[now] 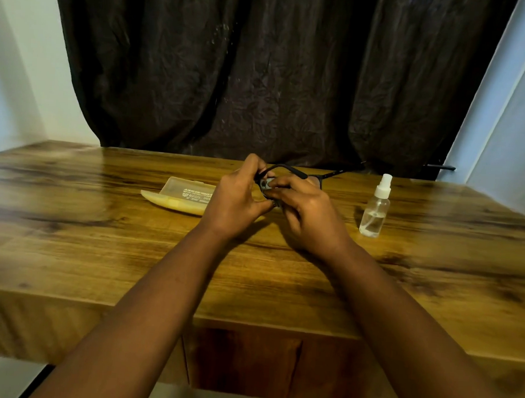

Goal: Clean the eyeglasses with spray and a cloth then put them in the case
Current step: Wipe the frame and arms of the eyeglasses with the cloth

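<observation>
While my left hand (235,197) gripped the black eyeglasses (289,173) above the wooden table (103,237), my right hand (307,214) pinched a grey cloth (266,185) against one lens, between open case (180,195) and spray bottle (375,209).

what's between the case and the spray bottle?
Head view: both hands, left hand and right hand, holding the glasses and a grey cloth between the case and spray bottle.
</observation>
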